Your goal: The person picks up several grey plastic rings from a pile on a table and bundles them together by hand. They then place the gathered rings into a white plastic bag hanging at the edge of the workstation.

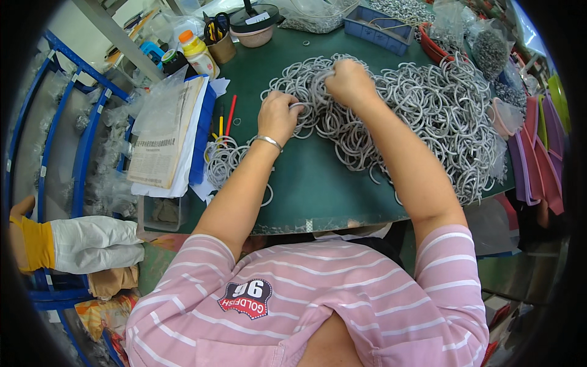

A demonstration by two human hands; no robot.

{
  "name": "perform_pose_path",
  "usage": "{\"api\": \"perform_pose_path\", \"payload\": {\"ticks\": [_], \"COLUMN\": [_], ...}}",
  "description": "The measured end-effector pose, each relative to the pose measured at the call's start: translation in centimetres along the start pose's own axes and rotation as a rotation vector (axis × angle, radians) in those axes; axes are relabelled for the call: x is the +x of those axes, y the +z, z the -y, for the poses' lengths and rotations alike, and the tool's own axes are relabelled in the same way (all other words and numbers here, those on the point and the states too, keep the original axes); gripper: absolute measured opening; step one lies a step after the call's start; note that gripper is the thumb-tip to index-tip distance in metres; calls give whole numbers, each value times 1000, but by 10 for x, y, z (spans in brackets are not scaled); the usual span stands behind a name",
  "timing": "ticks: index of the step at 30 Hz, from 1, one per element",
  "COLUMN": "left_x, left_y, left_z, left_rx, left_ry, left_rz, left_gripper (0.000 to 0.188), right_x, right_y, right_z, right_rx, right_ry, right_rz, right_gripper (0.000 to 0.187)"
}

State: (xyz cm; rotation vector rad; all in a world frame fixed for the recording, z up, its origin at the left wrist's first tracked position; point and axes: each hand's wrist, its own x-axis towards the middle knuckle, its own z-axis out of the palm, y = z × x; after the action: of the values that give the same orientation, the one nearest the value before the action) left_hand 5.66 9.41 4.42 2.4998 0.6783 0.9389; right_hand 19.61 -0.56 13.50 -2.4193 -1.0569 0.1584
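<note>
A big heap of silver-grey metal rings [428, 116] is spread over the green table. My left hand [278, 119], with a bangle at its wrist, is closed at the heap's left edge, pinching a grey ring by its thumb and fingertips. Farther right, my right hand [353, 84] is curled over the heap's far side, closed around some rings whose number I cannot make out. Its fingertips are partly hidden, and the rings beside them are smeared. Left of my left forearm lies a smaller group of rings [225, 162].
On the left are a blue tray [205, 131] with newspaper [165, 137], a red pen [230, 115], and a bottle with an orange cap [199, 55]. A blue bin [378, 30] and red basket [435, 46] stand at the back. Another person [92, 244] is at lower left.
</note>
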Motion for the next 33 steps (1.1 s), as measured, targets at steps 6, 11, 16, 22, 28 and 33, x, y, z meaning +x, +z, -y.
{"api": "perform_pose_path", "payload": {"ticks": [6,11,16,22,28,33], "left_x": [12,-4,0,37,7,-10], "left_y": [-6,-2,-7,-32,-5,7], "left_z": [-10,-9,-2,4,-8,-11], "left_rx": [30,74,64,38,-102,43], "left_ry": [106,129,132,221,95,208], "left_rz": [5,136,148,328,92,18], "left_gripper": [14,11,13,16,15,11], "right_x": [8,-18,-18,-1,-32,-36], "right_y": [20,21,20,10,36,45], "right_z": [-9,15,14,-23,-21,-9], "right_rx": [-118,-210,-178,30,-178,-142], "right_ry": [-72,-123,-101,17,-315,-335], "right_rz": [217,145,152,142,-57,-58], "right_gripper": [35,24,24,27,15,10]}}
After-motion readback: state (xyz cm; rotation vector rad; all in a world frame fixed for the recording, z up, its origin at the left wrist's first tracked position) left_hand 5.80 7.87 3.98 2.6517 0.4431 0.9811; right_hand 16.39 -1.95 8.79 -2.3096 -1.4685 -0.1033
